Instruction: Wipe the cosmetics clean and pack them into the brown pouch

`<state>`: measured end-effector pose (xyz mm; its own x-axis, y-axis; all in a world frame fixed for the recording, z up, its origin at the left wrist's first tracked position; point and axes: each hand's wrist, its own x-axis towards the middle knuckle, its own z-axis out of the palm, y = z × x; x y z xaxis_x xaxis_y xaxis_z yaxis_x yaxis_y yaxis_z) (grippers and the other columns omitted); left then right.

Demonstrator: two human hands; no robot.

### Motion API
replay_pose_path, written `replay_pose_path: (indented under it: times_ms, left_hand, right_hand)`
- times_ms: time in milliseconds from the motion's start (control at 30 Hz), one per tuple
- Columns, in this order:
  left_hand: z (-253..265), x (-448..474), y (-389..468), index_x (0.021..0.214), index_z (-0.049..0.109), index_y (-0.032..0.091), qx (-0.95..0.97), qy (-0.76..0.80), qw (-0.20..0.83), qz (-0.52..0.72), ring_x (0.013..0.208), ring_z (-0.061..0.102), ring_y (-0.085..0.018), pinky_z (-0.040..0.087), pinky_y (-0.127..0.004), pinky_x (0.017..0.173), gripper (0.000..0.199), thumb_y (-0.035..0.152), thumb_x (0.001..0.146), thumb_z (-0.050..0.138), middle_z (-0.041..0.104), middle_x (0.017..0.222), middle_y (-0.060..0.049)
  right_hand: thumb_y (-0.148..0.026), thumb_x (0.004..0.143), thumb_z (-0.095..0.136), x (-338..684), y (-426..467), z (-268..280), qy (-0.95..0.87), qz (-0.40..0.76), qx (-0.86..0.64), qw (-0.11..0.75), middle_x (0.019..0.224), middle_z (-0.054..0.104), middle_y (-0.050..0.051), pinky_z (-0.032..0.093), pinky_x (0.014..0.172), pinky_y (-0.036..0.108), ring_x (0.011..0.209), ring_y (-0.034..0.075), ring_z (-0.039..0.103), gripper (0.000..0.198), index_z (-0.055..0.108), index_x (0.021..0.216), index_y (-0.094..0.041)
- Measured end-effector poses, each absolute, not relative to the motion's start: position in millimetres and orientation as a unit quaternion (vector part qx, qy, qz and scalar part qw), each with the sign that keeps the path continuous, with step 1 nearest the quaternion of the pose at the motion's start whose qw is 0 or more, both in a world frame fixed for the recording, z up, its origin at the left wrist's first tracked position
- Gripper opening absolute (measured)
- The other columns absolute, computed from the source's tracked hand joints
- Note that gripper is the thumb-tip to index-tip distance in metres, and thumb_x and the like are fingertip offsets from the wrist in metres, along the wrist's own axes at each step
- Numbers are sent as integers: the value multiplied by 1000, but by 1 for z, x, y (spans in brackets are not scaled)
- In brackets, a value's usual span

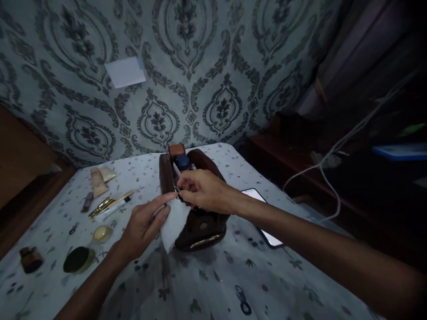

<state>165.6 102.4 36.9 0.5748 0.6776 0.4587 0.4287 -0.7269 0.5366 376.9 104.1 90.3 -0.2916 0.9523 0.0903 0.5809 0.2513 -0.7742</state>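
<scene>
A brown toiletry bag [203, 229] lies unzipped on the patterned sheet, with a dark blue cap [182, 161] and other items showing inside its mouth. At the bag's left edge my left hand [147, 224] is closed, pinching a white tissue [175, 224] that hangs down over the bag's front. My right hand [203, 191] reaches across the opening from the right. Its thumb and fingers are pressed together near the zipper on the left rim, close to my left fingertips. What the right fingers pinch, if anything, is hidden.
To the left lie cosmetic tubes [98, 182], a gold tube [102, 206], a small round yellow jar [102, 233], a dark-lidded jar [78, 259] and a small brown container [31, 259]. A phone [271, 238] with a lit screen lies right of the bag. A white cable [336, 195] hangs farther right.
</scene>
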Motion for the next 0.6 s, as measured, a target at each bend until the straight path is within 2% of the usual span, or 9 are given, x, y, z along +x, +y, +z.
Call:
replay_pose_path:
  times_ms: [200,433,600]
  left_hand:
    - [36,167,102,132,62,22,865,312,195,342,90,73,-16,55,-21,69,36,29,100,45,77,110,-6]
    - [39,168,100,135,59,23,866,315,204,329,64,66,-11,52,-20,61,38,30,101,43,78,104,-4]
    - [39,165,98,136,59,23,864,317,216,325,85,72,-14,55,-22,73,39,31,102,42,75,116,-6]
  right_hand:
    - [-8,78,63,376,110,76,-703,354,-519,335,58,63,-4,42,54,19,57,12,64,16,55,68,-18]
    - [-11,80,61,372,110,75,-689,332,-545,344,57,62,-3,41,51,19,55,12,64,20,51,64,-19]
    - [-12,75,63,373,105,75,-701,301,-544,350,60,62,-3,42,57,21,61,13,62,13,56,67,-19]
